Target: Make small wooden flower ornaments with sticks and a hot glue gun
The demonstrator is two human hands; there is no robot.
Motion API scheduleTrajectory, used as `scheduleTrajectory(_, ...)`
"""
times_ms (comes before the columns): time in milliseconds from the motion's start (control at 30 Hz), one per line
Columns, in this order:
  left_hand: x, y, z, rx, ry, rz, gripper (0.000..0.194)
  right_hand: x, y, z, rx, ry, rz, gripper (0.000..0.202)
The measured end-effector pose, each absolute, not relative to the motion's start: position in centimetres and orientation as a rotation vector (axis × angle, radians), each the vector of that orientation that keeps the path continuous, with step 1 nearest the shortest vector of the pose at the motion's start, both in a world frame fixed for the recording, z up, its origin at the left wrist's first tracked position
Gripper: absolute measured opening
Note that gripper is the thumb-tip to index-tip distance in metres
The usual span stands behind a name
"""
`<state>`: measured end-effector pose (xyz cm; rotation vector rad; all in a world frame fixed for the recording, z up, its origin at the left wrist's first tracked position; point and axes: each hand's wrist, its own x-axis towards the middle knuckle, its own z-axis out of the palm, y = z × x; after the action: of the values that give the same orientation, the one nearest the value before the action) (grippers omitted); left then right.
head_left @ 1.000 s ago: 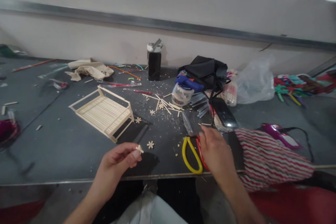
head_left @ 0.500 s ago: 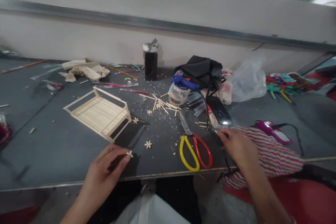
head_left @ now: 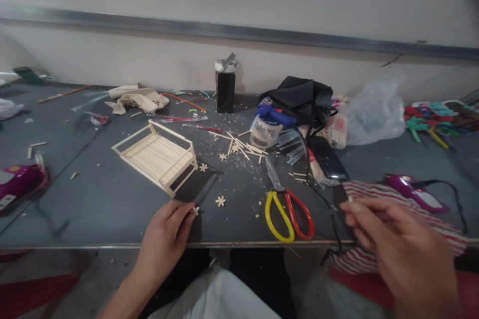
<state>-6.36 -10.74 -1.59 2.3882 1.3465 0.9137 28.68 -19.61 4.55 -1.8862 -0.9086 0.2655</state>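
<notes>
My left hand [head_left: 168, 227] rests near the table's front edge, thumb and fingers closed on a small star-shaped piece of wooden sticks [head_left: 196, 211]. Just beyond it stands a miniature wooden bed frame [head_left: 155, 157] with a slatted base. Another wooden star [head_left: 220, 201] lies to the right of that hand. My right hand [head_left: 392, 239] is raised above a red-and-white striped cloth [head_left: 445, 232], its thumb and forefinger pinched on a tiny pale bit, too small to name. Between the hands lie scissors [head_left: 286, 204] with one yellow and one red handle.
Short sticks [head_left: 243, 147] and crumbs lie scattered mid-table. Behind them are a blue glue gun [head_left: 275, 115] on a clear tub, a black pouch [head_left: 303, 97], and a black phone [head_left: 327, 158]. A dark cord runs past the scissors. A black container [head_left: 225, 92] stands near the wall.
My right hand has lifted from beside the phone and come closer to me, turning with its fingers pinched. My left hand keeps the star. The view has shifted slightly.
</notes>
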Motion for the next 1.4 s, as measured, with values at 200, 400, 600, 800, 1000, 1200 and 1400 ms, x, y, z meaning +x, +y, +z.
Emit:
scheduleTrajectory(200, -6.7, -10.9, -1.3, 2.232, 1.429, 0.977, 0.023, 20.7, -20.6, 3.4, -1.388, -0.730, 0.988, 0.020)
scheduleTrajectory(400, -4.9, -14.2, 1.0, 1.925, 1.287, 1.115, 0.016, 15.5, -20.1, 1.7, -1.212, -0.631, 1.280, 0.023)
scheduleTrajectory(600, -1.2, -17.3, 0.8, 1.149, 0.858, 1.008, 0.015, 12.1, -20.4, 0.9, -1.149, -0.611, 1.441, 0.030)
scheduleTrajectory(800, -1.4, -16.8, 1.0, 0.942, 0.840, 0.986, 0.015, 14.5, -19.8, 1.3, -1.475, -1.000, 1.135, 0.025)
scheduleTrajectory(1000, -3.5, -15.5, 1.1, 1.095, 1.062, 0.959, 0.024, 21.5, -18.1, -0.8, -1.958, -1.684, -0.074, 0.034)
scheduleTrajectory(1200, -4.1, -14.2, 1.3, 0.908, 1.051, 0.988, 0.020, 23.8, -17.5, -2.5, -2.026, -1.884, -0.149, 0.041)
scheduleTrajectory(1400, -3.1, -13.5, 2.6, 0.679, 0.904, 0.926, 0.017, 24.4, -16.3, -0.8, -2.247, -1.476, 0.272, 0.047)
